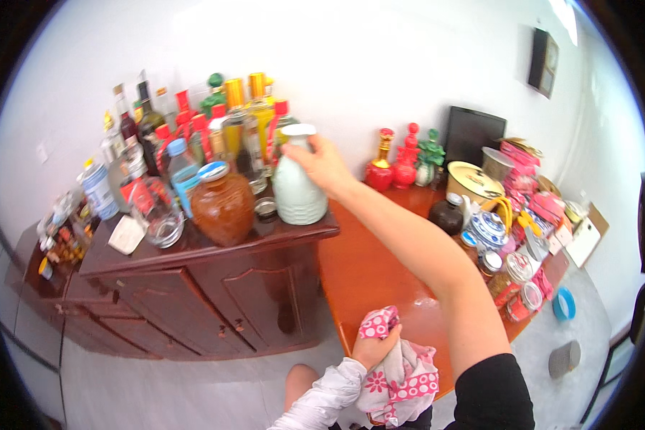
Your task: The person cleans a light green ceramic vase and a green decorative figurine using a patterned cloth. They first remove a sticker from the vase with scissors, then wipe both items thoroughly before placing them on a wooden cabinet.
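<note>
My right hand (pixel 322 164) grips a pale green ceramic bottle (pixel 300 193) just below its white-rimmed mouth; the bottle is upright at the right end of a dark wooden cabinet. Low in the view, my left hand (pixel 375 346), below a white sleeve, is closed on a pink and white patterned cloth (pixel 398 381) that hangs down beside the orange-brown table (pixel 355 258). A brown glazed jar (pixel 223 209) with a blue and white lid stands left of the bottle. Between them is a small round glass dish or lid (pixel 265 208).
Many liquor bottles (pixel 236 129) crowd the cabinet top (pixel 204 250), with a glass jug (pixel 161 215) near its front edge. Red decorative bottles (pixel 406 161), a black monitor (pixel 474 134), a blue and white teapot (pixel 486 231) and lidded jars (pixel 524 301) stand on the table.
</note>
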Demonstrator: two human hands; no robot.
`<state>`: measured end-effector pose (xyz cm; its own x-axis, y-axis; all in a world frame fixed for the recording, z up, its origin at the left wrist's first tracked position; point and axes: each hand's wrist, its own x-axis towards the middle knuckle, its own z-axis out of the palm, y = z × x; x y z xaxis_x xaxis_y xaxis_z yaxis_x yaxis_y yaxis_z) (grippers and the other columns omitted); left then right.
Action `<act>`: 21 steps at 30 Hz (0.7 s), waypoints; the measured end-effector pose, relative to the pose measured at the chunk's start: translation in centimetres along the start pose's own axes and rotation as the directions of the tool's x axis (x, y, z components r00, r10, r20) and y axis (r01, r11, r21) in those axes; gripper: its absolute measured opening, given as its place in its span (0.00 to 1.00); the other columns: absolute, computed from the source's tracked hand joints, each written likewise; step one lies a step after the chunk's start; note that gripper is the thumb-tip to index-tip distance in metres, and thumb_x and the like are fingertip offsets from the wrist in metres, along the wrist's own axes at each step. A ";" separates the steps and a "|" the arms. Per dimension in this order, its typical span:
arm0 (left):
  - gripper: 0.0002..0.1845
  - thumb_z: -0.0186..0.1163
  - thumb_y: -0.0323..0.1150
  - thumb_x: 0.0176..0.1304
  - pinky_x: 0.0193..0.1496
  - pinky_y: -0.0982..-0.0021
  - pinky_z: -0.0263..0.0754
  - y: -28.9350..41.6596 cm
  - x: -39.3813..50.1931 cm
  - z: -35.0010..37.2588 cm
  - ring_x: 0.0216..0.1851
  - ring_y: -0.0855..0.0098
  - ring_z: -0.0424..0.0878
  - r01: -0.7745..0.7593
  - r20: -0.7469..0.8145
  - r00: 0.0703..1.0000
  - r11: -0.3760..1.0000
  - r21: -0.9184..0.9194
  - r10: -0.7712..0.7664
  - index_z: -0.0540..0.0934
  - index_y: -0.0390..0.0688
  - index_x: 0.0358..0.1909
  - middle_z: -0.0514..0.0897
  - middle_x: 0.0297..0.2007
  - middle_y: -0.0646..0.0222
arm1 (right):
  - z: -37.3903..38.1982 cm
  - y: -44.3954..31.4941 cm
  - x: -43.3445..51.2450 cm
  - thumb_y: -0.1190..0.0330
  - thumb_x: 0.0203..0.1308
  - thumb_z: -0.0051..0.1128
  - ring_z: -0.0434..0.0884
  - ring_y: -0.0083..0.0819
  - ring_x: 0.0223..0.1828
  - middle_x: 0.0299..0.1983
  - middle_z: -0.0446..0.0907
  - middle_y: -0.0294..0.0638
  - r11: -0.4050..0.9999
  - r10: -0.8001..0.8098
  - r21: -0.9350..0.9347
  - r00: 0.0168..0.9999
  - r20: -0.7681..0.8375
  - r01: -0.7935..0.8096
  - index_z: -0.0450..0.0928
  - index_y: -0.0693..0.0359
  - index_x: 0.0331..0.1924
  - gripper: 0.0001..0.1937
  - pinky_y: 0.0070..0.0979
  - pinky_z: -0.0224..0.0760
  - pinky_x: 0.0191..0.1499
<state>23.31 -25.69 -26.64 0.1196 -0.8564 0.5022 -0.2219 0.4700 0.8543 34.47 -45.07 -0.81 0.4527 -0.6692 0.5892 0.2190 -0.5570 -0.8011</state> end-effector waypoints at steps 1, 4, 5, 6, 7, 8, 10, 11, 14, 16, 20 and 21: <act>0.16 0.64 0.32 0.60 0.55 0.58 0.73 0.3 0.0 -0.1 0.49 0.52 0.78 0.029 0.002 1.000 0.999 -0.029 -0.029 0.80 0.35 0.48 0.83 0.42 0.53 | 0.2 -0.1 0.2 0.60 0.59 0.66 0.81 0.31 0.48 0.47 0.84 0.48 0.999 0.006 -0.053 1.000 0.013 -0.006 0.76 0.68 0.55 0.24 0.32 0.74 0.53; 0.15 0.65 0.31 0.59 0.53 0.59 0.74 0.5 0.3 -0.4 0.48 0.54 0.79 -0.007 0.008 1.000 0.999 0.042 0.007 0.80 0.35 0.46 0.83 0.41 0.54 | -0.1 0.0 0.1 0.55 0.62 0.65 0.79 0.34 0.54 0.52 0.81 0.50 0.994 -0.048 -0.098 0.994 0.094 0.058 0.72 0.70 0.60 0.30 0.34 0.70 0.58; 0.15 0.65 0.31 0.59 0.53 0.59 0.74 0.5 0.4 -0.3 0.48 0.54 0.80 -0.020 0.017 1.000 0.998 0.063 0.019 0.80 0.35 0.46 0.83 0.41 0.54 | -0.6 0.0 -0.1 0.54 0.62 0.65 0.76 0.36 0.58 0.56 0.78 0.52 0.989 -0.086 -0.110 0.993 0.085 0.096 0.69 0.69 0.62 0.32 0.35 0.67 0.61; 0.14 0.65 0.31 0.59 0.52 0.60 0.75 0.2 0.2 -0.2 0.47 0.54 0.80 0.020 0.009 1.000 0.999 0.039 -0.020 0.81 0.35 0.45 0.83 0.41 0.55 | -0.7 0.0 -0.5 0.53 0.61 0.65 0.73 0.38 0.63 0.60 0.75 0.54 0.984 -0.125 -0.118 0.989 0.082 0.134 0.67 0.69 0.64 0.35 0.36 0.64 0.65; 0.16 0.65 0.31 0.61 0.53 0.62 0.75 -0.2 0.1 -0.2 0.48 0.58 0.81 0.012 0.028 1.000 0.998 0.068 -0.014 0.80 0.34 0.48 0.84 0.42 0.56 | -1.1 0.0 -0.9 0.53 0.61 0.65 0.70 0.40 0.67 0.63 0.72 0.56 0.977 -0.163 -0.127 0.983 0.080 0.173 0.64 0.68 0.67 0.37 0.37 0.61 0.68; 0.17 0.64 0.31 0.62 0.53 0.64 0.75 -0.5 0.2 -0.4 0.48 0.62 0.82 0.004 0.046 0.999 0.995 0.097 -0.008 0.79 0.34 0.51 0.84 0.43 0.58 | -1.9 0.1 -1.2 0.51 0.61 0.65 0.59 0.42 0.75 0.70 0.63 0.56 0.986 -0.149 -0.058 0.983 0.107 0.155 0.57 0.65 0.71 0.42 0.39 0.52 0.73; 0.19 0.65 0.32 0.64 0.54 0.67 0.76 -0.6 -0.1 -0.6 0.48 0.66 0.83 0.049 0.060 0.997 0.995 0.088 -0.054 0.78 0.33 0.54 0.85 0.44 0.60 | -3.8 0.3 -3.1 0.51 0.60 0.65 0.60 0.41 0.74 0.70 0.63 0.54 0.983 -0.105 -0.145 0.991 0.078 0.115 0.58 0.64 0.71 0.42 0.38 0.53 0.73; 0.17 0.64 0.31 0.63 0.52 0.66 0.76 -0.5 -0.1 -0.6 0.48 0.63 0.82 0.066 0.042 0.997 0.996 0.054 -0.069 0.79 0.34 0.51 0.84 0.43 0.59 | -4.8 0.4 -4.0 0.51 0.60 0.65 0.60 0.41 0.74 0.70 0.64 0.53 0.978 -0.084 -0.185 0.994 0.064 0.095 0.59 0.64 0.71 0.42 0.38 0.53 0.73; 0.14 0.64 0.28 0.60 0.50 0.63 0.76 -0.5 0.0 -0.8 0.46 0.57 0.81 0.058 0.012 0.998 0.998 0.033 -0.058 0.80 0.35 0.48 0.83 0.42 0.55 | -9.0 3.6 -5.7 0.56 0.59 0.67 0.72 0.42 0.66 0.63 0.73 0.53 0.959 -0.051 -0.283 0.998 -0.049 0.035 0.69 0.67 0.64 0.33 0.36 0.65 0.66; 0.15 0.65 0.29 0.61 0.50 0.63 0.76 0.8 0.3 -1.1 0.46 0.56 0.81 -0.018 0.013 1.000 0.993 0.120 0.017 0.80 0.35 0.48 0.83 0.42 0.55 | -12.2 7.6 -5.9 0.59 0.58 0.66 0.79 0.42 0.58 0.55 0.80 0.53 0.946 -0.007 -0.323 0.992 -0.123 -0.034 0.75 0.68 0.58 0.28 0.36 0.72 0.61; 0.15 0.65 0.29 0.60 0.54 0.61 0.74 2.3 -0.1 -0.2 0.51 0.54 0.80 0.040 0.065 0.997 0.992 0.116 -0.048 0.81 0.36 0.48 0.83 0.45 0.55 | -20.8 17.1 -3.7 0.62 0.55 0.68 0.84 0.35 0.48 0.46 0.84 0.48 0.836 0.134 -0.475 0.942 -0.307 -0.274 0.78 0.67 0.52 0.23 0.31 0.76 0.52; 0.15 0.65 0.29 0.60 0.56 0.60 0.74 2.7 0.2 -0.3 0.52 0.53 0.79 0.079 0.093 0.991 0.990 0.119 -0.091 0.81 0.36 0.49 0.83 0.47 0.54 | -22.4 18.5 -2.5 0.64 0.56 0.69 0.83 0.31 0.46 0.44 0.84 0.45 0.789 0.163 -0.507 0.914 -0.371 -0.347 0.78 0.67 0.51 0.22 0.28 0.77 0.50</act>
<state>23.03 -24.50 -24.17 0.0484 -0.9118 0.4079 -0.3252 0.3717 0.8695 18.05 -64.69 -14.74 0.1290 -0.8851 0.4472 -0.4223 -0.4570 -0.7828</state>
